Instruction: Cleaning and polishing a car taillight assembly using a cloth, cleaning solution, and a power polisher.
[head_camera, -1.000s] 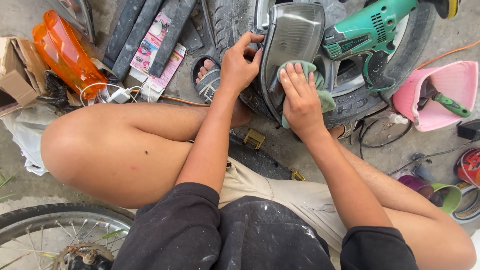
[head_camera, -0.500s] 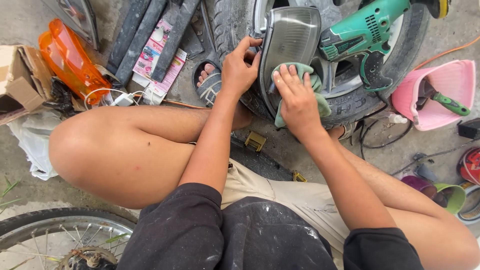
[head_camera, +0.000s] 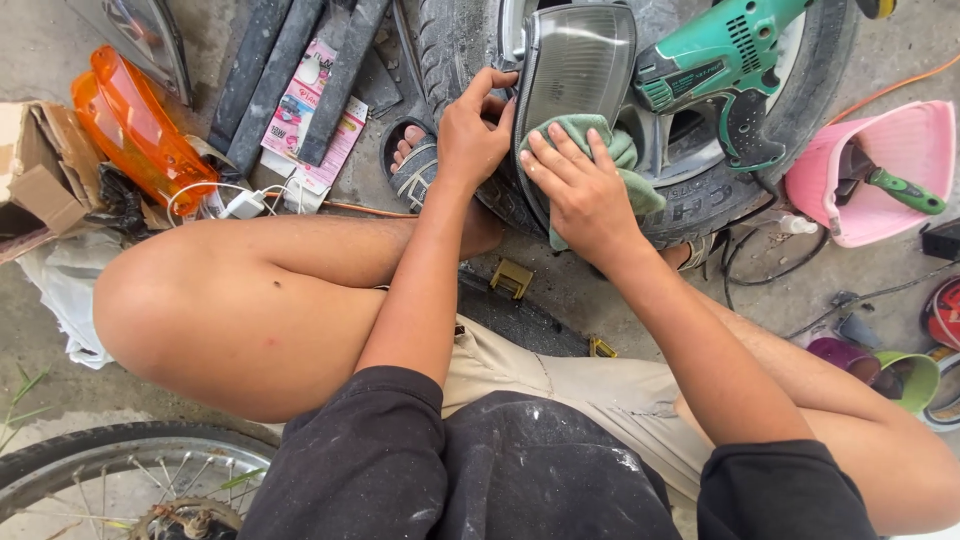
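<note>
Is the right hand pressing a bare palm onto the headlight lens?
No: the right hand presses a green cloth against the headlight lens.

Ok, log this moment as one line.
left hand: grips headlight lens edge | right hand: presses green cloth on lens | lens rests against tyre

The right hand (head_camera: 580, 190) is covering most of the cloth (head_camera: 610, 150) and the headlight's (head_camera: 575, 65) lower part. The frame's top edge is cutting off the drill (head_camera: 720, 60).
</note>
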